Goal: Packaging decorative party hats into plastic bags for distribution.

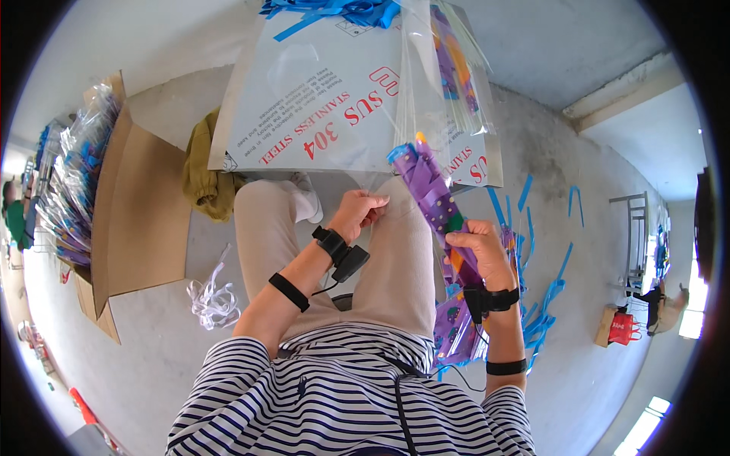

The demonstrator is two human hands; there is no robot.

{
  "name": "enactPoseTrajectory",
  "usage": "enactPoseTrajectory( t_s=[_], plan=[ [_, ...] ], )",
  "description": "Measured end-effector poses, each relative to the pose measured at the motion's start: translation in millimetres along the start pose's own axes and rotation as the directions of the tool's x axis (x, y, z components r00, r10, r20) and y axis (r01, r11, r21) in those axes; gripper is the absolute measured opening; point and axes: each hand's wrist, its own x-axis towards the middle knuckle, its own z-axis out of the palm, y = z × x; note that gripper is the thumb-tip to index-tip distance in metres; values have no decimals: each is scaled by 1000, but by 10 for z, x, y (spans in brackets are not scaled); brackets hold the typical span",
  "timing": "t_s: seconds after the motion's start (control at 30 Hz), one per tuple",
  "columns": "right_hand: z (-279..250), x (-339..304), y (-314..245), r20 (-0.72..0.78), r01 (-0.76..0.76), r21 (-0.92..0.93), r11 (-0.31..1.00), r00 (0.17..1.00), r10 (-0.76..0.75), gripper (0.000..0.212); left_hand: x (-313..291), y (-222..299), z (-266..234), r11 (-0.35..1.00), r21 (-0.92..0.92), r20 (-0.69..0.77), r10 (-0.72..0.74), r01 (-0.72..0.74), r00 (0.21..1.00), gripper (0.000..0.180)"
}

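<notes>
My right hand (487, 247) is wrapped round a rolled bundle of purple patterned fabric (432, 190), which has dots, a blue end and an orange tip. The bundle slants up and left above my right thigh. My left hand (360, 215) is closed in a pinch over my lap, with a thin clear plastic bag (384, 182) at its fingertips; the film is hard to make out. In front of my knees stands a table covered with printed white film (304, 106). More clear plastic bags (418, 68) lie on it, beside another colourful bundle (454, 64).
Blue ribbon strips (334, 11) lie at the table's far edge, and more blue strips (544, 315) are on the floor at right. Purple bundles (460, 334) lie by my right thigh. At left are a cardboard box (141, 205) of bagged bundles, an olive cloth (204, 171) and white ribbon (214, 296).
</notes>
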Motion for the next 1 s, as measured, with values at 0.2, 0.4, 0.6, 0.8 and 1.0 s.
enactPoseTrajectory(
  t_s=[0.2,0.4,0.6,0.8,1.0],
  plan=[
    [88,-122,37,-6,-67,37,997,998,67,12,-243,37,51,997,-53,-105,-55,50,993,38],
    [59,-74,128,29,-85,77,993,996,83,9,-225,-43,-81,992,-127,-124,-31,15,992,29],
    [22,-73,109,-47,-65,116,991,996,71,10,-246,3,-19,997,-59,-156,42,-52,987,20],
    [75,-103,148,47,-76,114,991,996,71,10,-414,45,-31,967,234,-180,144,-100,973,24],
    [253,-115,154,146,-121,106,987,984,105,13,-809,520,262,939,-235,208,302,-252,930,55]
  ],
)
